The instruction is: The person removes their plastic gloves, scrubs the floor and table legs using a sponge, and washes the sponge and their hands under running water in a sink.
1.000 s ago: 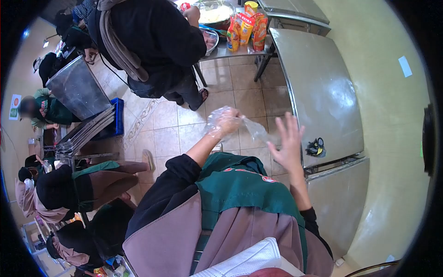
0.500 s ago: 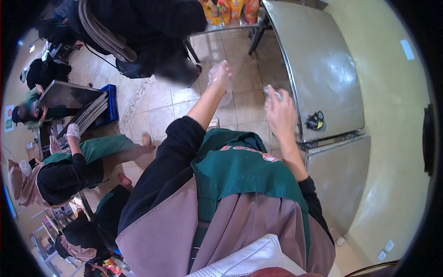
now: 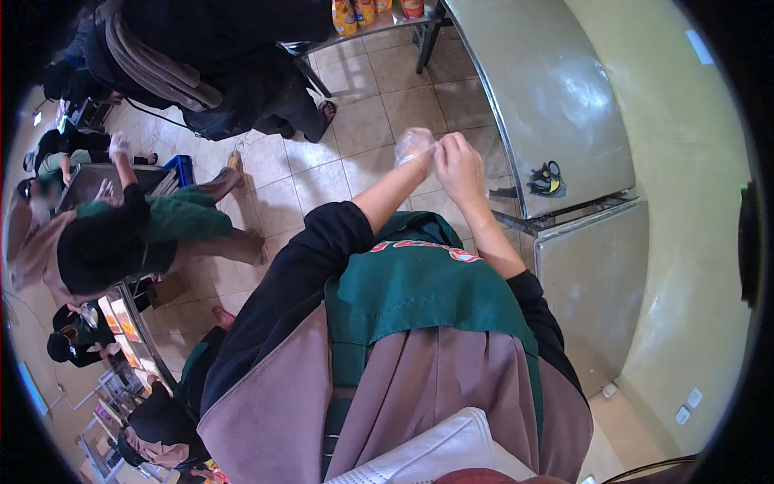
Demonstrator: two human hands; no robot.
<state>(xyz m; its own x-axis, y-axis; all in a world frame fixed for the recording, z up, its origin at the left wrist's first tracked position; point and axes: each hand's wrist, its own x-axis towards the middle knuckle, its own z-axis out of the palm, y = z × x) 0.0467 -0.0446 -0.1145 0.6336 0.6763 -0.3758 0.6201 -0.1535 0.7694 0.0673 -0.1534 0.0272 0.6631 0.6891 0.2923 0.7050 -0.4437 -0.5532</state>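
My left hand (image 3: 415,153) wears a clear plastic glove, with its fingers curled in. Beside it on the right, my bare-looking right hand (image 3: 460,168) pinches the clear plastic at the glove's wrist edge. Both hands are held out over the tiled floor, above the green apron (image 3: 435,290) with red and white lettering. Whether the left hand's curled fingers hold anything cannot be made out.
A metal-topped table (image 3: 556,97) stands at the right, bearing a black and yellow object (image 3: 546,178). Colourful pouches (image 3: 343,16) stand on a table at the top. A person in black (image 3: 234,64) is at upper left; several people are at the left.
My hands have come together, and the right hand has taken hold of the plastic glove. The co-worker at the left has moved, one gloved hand raised. The view has shifted slightly.
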